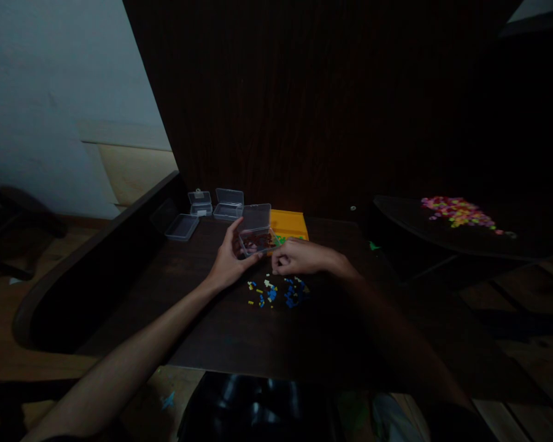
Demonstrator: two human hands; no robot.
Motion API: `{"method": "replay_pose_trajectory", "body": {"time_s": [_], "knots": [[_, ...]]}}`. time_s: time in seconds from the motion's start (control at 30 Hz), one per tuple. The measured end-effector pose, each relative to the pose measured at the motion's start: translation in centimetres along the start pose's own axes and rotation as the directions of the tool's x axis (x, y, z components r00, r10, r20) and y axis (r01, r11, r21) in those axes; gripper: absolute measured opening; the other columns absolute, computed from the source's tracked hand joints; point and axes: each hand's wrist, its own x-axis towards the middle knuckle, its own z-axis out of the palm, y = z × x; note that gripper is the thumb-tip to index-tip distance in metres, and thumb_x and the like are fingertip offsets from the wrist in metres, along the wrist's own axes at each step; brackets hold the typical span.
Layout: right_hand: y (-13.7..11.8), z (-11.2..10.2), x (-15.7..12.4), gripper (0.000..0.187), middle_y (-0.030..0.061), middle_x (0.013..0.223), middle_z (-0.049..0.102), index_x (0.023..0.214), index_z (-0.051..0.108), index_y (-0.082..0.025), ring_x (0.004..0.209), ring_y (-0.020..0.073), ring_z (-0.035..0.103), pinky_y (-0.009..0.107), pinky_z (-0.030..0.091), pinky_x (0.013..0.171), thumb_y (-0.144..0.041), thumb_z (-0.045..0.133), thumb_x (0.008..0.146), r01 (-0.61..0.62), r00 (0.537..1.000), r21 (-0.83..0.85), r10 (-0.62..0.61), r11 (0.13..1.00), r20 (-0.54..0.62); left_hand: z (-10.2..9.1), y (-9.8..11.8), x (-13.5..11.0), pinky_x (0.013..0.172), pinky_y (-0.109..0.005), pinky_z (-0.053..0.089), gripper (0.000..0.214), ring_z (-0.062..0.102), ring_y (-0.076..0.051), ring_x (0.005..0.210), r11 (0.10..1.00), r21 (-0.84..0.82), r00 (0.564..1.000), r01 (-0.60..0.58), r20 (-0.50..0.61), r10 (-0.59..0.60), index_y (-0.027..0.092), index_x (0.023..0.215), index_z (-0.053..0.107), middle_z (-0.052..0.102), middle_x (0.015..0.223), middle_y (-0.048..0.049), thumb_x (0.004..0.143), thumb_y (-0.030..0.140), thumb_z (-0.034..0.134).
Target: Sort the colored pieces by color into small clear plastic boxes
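One clear box point(257, 236), lid raised, showing mid-tabletop point(239, 337), brown bits point(263, 240) lying inside. Left hand point(229, 260): spreading around it, gripping. Right hand point(295, 256): curling at its four o'clock; whether pinching anything, cannot tell. Other clear boxes point(229, 210): resting at ten. Yellow tray point(291, 220): two. Loose blocks point(294, 296): five.

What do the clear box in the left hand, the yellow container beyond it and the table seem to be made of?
Clear box: probably thin, rigid plastic, smooth; it is see-through with pale edges.
Yellow container: likely opaque plastic, judging by its even, bright colour.
Table: perhaps wood or laminate, dark brown; dim light leaves material and finish open.
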Motion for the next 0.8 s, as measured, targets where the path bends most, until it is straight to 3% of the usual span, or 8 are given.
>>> {"method": "replay_pose_trajectory", "body": {"time_s": [0.17, 0.4, 0.8], "knots": [[0.9, -1.3, -1.3, 0.019, -0.0056, 0.055, 0.048, 0.086, 0.071, -0.011, 0.051, 0.0074, 0.041, 0.021, 0.03, 0.052, -0.028, 0.062, 0.084, 0.097, 0.984, 0.169, -0.069, 0.981, -0.163, 0.2, 0.3, -0.3, 0.092, -0.048, 0.056, 0.099, 0.067, -0.025, 0.098, 1.0, 0.002, 0.999, 0.008, 0.034, -0.008, 0.025, 0.144, 0.03, 0.055, 0.126, -0.0138, 0.062, 0.031, 0.085], [1.7, -1.1, -0.9, 0.016, -0.0032, 0.062, 0.054, 0.087, 0.071, -0.013, 0.055, 0.008, 0.044, 0.021, 0.028, 0.054, -0.024, 0.06, 0.085, 0.031, 0.943, 0.034, -0.018, 0.999, -0.332, 0.6, 0.5, -0.7, 0.093, -0.05, 0.054, 0.096, 0.065, -0.028, 0.106, 0.999, -0.046, 0.99, -0.014, 0.137, 0.02, 0.025, 0.145, 0.028, 0.055, 0.129, -0.0158, 0.066, 0.028, 0.082], [1.9, 0.5, 0.4, 0.015, -0.0009, 0.067, 0.059, 0.088, 0.07, -0.015, 0.059, 0.0096, 0.045, 0.022, 0.025, 0.058, -0.023, 0.058, 0.088, -0.028, 0.935, -0.089, -0.006, 0.996, -0.354, 0.6, 0.6, -1.0, 0.091, -0.04, 0.057, 0.093, 0.063, -0.023, 0.106, 0.996, -0.085, 0.975, -0.018, 0.217, 0.036, 0.028, 0.145, 0.028, 0.054, 0.13, -0.0131, 0.068, 0.021, 0.08]]}}
